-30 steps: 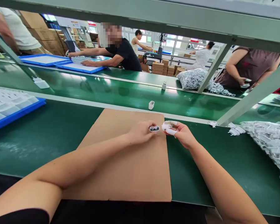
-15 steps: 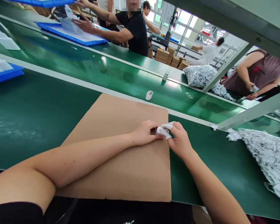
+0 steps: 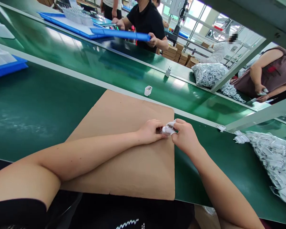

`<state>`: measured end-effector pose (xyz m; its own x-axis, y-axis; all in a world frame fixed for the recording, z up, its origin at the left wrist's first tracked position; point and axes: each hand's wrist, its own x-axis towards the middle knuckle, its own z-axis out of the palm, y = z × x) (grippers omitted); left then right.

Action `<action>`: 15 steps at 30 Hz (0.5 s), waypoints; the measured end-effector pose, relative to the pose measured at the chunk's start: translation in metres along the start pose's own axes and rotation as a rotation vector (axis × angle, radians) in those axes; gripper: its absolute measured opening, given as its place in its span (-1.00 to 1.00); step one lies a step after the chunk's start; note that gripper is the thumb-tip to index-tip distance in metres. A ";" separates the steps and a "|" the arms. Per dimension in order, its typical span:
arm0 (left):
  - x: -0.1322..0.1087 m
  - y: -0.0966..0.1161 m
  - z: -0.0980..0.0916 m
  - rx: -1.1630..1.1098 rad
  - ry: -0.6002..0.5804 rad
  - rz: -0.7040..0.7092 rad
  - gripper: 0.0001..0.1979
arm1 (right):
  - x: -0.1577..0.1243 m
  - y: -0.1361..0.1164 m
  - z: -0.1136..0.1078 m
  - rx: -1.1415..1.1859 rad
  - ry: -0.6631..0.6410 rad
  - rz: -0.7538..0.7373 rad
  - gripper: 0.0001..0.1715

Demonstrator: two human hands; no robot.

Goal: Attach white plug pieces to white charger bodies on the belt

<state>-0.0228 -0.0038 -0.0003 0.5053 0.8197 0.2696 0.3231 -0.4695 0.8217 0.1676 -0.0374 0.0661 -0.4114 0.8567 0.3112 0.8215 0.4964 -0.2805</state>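
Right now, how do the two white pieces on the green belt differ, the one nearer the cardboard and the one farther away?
The nearer casing shows an open top without prongs; the farther plug has two prongs pointing up. The casing sits just beyond the cardboard, while the plug is near the belt's far edge. Both are white, stand on the green belt, and are out of the left hand and right hand.
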 end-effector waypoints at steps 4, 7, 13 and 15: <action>-0.003 0.004 0.001 -0.003 0.017 -0.010 -0.75 | -0.004 -0.001 0.004 -0.012 0.058 0.009 -0.78; 0.000 0.004 -0.001 -0.045 0.020 -0.052 -0.72 | -0.006 0.005 0.007 0.006 0.090 -0.009 -0.75; 0.010 0.003 -0.011 -0.243 -0.208 -0.199 -0.57 | -0.008 0.013 0.012 0.195 0.042 0.007 -0.66; 0.012 0.007 -0.012 -0.215 -0.208 -0.179 -0.58 | -0.014 0.018 0.019 0.339 0.095 0.074 -0.65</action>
<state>-0.0242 0.0065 0.0146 0.6154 0.7880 0.0214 0.2567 -0.2260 0.9397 0.1807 -0.0379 0.0397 -0.3041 0.8831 0.3573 0.6633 0.4655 -0.5860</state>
